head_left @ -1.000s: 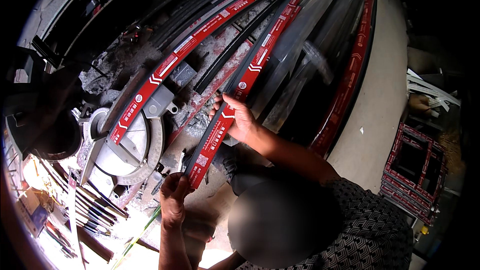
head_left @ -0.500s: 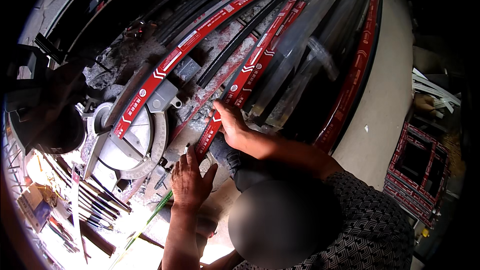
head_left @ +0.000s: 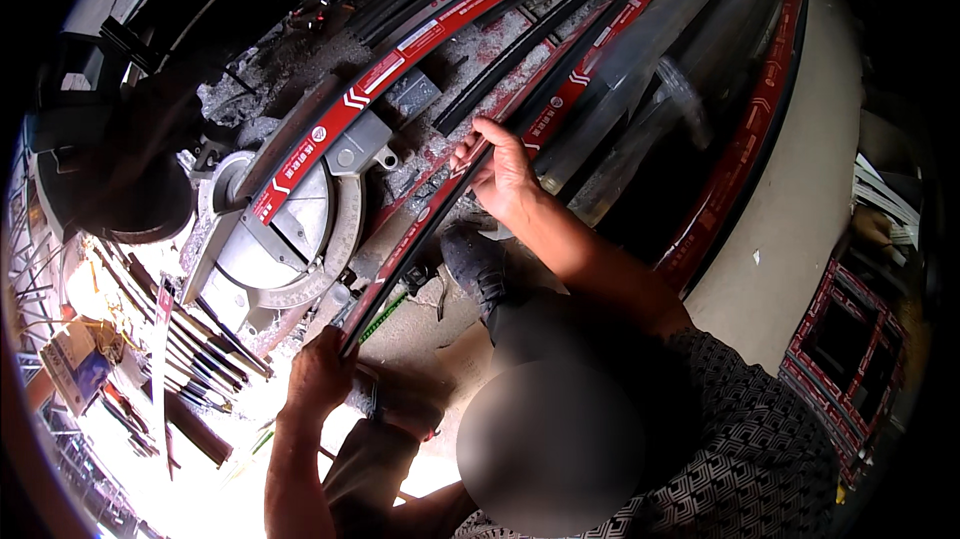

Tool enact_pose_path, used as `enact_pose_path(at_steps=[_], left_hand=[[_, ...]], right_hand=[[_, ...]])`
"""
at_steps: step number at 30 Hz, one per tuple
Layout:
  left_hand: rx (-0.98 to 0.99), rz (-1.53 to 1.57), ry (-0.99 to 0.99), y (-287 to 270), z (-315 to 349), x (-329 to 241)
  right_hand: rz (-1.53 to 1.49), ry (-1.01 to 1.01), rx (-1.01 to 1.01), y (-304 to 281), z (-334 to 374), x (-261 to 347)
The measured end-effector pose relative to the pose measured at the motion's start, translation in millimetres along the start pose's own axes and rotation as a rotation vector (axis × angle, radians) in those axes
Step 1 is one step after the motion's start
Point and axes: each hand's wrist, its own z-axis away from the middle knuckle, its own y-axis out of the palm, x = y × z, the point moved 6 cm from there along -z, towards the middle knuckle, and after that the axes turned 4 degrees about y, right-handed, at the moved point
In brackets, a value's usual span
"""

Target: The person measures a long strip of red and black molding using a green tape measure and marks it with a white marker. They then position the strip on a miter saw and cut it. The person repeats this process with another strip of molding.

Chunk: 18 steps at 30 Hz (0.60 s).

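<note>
Both of my hands hold one long, narrow profile strip (head_left: pixel 412 229), dark with red printed film along one face. It slants from lower left to upper right. My left hand (head_left: pixel 322 371) is closed round its near end. Farther up, my right hand (head_left: pixel 500 171) wraps round it, thumb on top. A thin green strip (head_left: pixel 380 319), like a measuring tape, runs beside the profile near my left hand. To the left stands a mitre saw's round metal table (head_left: pixel 270 229). Across it lies another long red-filmed profile (head_left: pixel 370 79), touched by neither hand.
More red-filmed profiles (head_left: pixel 590 59) and a clear-wrapped bundle (head_left: pixel 640 109) lie at the far side. Another red profile (head_left: pixel 745 139) runs along the right. Stacked red-and-black frames (head_left: pixel 845 359) stand at far right. Cut offcuts (head_left: pixel 185 329) lie at lower left. My shoe (head_left: pixel 470 259) is below the strip.
My left hand has moved down and left and now grips the strip's end; it lay open by it before. My right hand has shifted up and right. The strip has rotated, showing more dark side.
</note>
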Motion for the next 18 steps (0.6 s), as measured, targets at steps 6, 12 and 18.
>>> enact_pose_path(at_steps=[6,12,18], left_hand=[[-0.126,-0.282,0.074,-41.9,74.5,90.4],[-0.246,-0.404,0.084,-68.7,144.4,167.2],[-0.477,-0.532,-0.062,-65.6,172.8,221.9]], right_hand=[[-0.029,0.009,0.033,12.5,7.8,6.5],[-0.071,-0.041,-0.047,19.1,13.1,28.8],[0.055,0.034,0.104,36.1,7.6,-3.2]])
